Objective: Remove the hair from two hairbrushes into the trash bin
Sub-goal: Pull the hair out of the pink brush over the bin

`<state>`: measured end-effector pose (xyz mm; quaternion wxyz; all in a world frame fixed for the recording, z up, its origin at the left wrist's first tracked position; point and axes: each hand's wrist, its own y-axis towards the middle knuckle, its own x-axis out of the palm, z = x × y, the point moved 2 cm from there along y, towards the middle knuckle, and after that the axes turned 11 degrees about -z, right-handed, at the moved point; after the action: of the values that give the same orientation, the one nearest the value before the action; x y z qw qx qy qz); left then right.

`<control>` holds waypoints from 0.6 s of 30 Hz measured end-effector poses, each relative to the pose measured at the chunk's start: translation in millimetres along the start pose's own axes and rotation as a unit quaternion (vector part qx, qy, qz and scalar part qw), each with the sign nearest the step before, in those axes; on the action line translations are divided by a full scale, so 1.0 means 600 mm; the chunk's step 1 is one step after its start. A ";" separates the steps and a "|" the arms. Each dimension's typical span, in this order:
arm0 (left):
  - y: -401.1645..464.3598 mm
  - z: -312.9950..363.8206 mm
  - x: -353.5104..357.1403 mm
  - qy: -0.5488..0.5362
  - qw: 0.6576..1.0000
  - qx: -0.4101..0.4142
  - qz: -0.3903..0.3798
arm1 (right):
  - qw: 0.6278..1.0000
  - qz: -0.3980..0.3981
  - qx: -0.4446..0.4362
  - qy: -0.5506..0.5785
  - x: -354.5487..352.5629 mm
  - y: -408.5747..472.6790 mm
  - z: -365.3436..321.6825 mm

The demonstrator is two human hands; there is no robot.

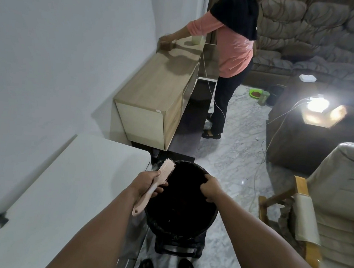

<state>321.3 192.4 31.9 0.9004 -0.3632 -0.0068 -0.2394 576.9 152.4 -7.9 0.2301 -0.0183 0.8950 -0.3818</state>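
Holding: left hand (147, 182) grips brush (158, 182) by its handle, over bin (213, 215) rim.
Axis: head points up-away, bristles toward right hand.
Right hand (211, 189): curled over bin; contents unclear.
Nearer: right.

Dim room — glaring lamp (317, 104) right, fisheye-bent edges

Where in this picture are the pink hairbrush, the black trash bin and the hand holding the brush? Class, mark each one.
pink hairbrush (166, 170): head view, on the bristled head.
black trash bin (213, 215): head view, on its right rim.
left hand (147, 183): head view, on the back of the hand.
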 end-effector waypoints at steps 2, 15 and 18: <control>0.006 0.001 0.010 0.014 1.000 0.002 0.014 | 0.992 0.049 -0.115 -0.020 0.012 -0.016 -0.029; 0.012 -0.011 0.087 0.122 0.987 0.091 0.050 | 0.961 0.086 -0.228 -0.130 0.064 -0.046 -0.109; 0.028 -0.008 0.104 0.124 0.984 0.105 0.071 | 0.956 0.108 -0.222 -0.156 0.057 -0.048 -0.115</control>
<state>383.1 172.9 29.0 0.9421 -0.2335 0.1061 -0.2159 512.9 171.6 40.1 0.3970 -0.0318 0.9068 -0.1383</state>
